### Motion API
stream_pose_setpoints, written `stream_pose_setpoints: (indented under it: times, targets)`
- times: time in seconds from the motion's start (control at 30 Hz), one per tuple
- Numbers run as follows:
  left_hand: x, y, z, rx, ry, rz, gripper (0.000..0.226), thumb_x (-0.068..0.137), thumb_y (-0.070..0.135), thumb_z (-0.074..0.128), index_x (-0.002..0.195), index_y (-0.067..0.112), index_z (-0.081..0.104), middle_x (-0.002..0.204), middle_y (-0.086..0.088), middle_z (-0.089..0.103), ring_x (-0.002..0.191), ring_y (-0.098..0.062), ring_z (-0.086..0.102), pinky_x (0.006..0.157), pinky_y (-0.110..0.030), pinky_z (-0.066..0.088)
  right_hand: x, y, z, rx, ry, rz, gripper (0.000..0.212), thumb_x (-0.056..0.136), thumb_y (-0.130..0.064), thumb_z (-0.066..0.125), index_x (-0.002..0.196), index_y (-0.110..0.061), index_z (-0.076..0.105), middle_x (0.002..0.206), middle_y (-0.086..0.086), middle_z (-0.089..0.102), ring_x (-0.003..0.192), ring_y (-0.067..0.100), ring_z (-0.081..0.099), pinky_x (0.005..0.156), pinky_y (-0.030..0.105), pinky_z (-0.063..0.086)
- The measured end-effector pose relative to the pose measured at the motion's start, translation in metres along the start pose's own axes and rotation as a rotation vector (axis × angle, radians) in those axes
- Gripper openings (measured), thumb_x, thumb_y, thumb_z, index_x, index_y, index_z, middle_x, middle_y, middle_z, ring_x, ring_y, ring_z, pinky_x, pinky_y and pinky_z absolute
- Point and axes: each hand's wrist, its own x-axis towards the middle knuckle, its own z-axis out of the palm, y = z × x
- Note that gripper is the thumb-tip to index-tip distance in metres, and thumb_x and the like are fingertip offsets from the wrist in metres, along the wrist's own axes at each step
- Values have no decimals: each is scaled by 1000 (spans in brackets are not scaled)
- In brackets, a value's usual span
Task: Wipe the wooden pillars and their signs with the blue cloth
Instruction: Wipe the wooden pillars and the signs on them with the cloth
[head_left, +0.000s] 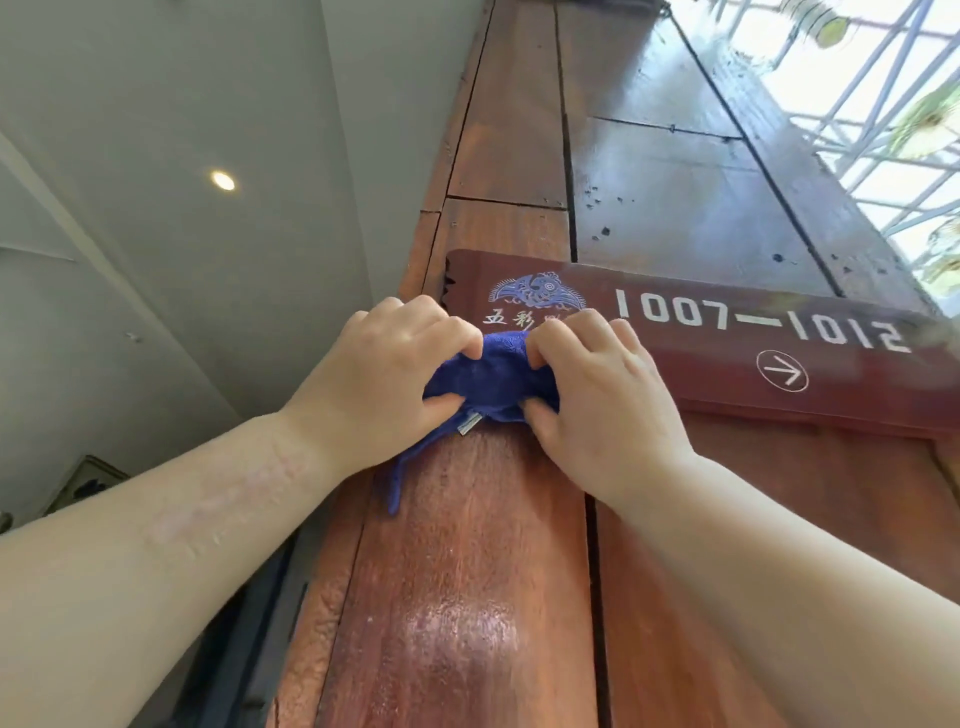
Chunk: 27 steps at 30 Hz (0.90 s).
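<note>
- The left hand (387, 364) and the right hand (587, 384) both pinched the blue cloth (488, 384), fingers curled into it.
- The cloth was bunched between them, pressed on the wooden pillar (467, 571) at the sign's (727, 358) bottom left corner.
- One loose end hung down.
- Bunched so small, the cloth could miss much of the sign, I thought.
- It might also slip out and fall.

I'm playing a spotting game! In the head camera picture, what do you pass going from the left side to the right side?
Ceiling light → left hand → blue cloth → right hand → white arrow on the sign → window grille.
</note>
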Motion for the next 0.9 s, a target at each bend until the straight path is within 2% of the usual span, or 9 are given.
stream_pose_setpoints:
  times: [0.1,0.23,0.4,0.57,0.73,0.83,0.9]
  targets:
    - [15,22,10,77,-1,125,31,66,23,67,97,23,62,90,-1,59,75,-25,50,66,-38,38,-15,30,-8,5,12,13,34,63,-17,70,92,-17,52,95,4,54,84,32,46,72,42,44]
    - [48,72,38,106,-27,211,33,66,23,72,97,24,62,87,-1,58,76,-28,50,68,-40,37,-42,82,-27,-3,49,78,35,61,-14,72,90,-15,53,93,6,54,81,33,46,72,44,44]
    - [70,119,67,84,-14,221,36,64,19,72,99,22,62,92,-1,60,79,-29,51,69,-41,35,-65,133,-45,20,66,117,35,61,-13,73,91,-14,53,97,5,54,85,32,47,76,46,44]
    - [88,157,88,85,-19,241,35,66,19,69,99,22,61,91,0,58,81,-26,50,73,-35,26,-82,177,-59,39,65,131,35,63,-12,74,92,-14,54,97,5,55,86,32,46,78,46,43]
    - [114,212,117,75,-61,265,35,67,19,70,101,23,61,91,0,58,80,-24,47,73,-35,27,-112,233,-78,29,75,174,34,64,-13,71,93,-16,52,98,5,54,86,33,46,77,46,43]
    - [131,249,137,52,-87,268,35,71,23,69,104,26,60,95,2,58,86,-25,49,76,-37,31,-132,271,-93,14,69,209,36,65,-14,71,94,-19,50,98,0,51,89,28,44,78,40,40]
    - [139,268,149,41,-97,262,35,72,25,68,106,26,59,97,2,57,87,-24,48,76,-37,32,-140,291,-100,18,65,231,36,67,-14,70,96,-20,50,97,-6,44,91,25,42,75,30,30]
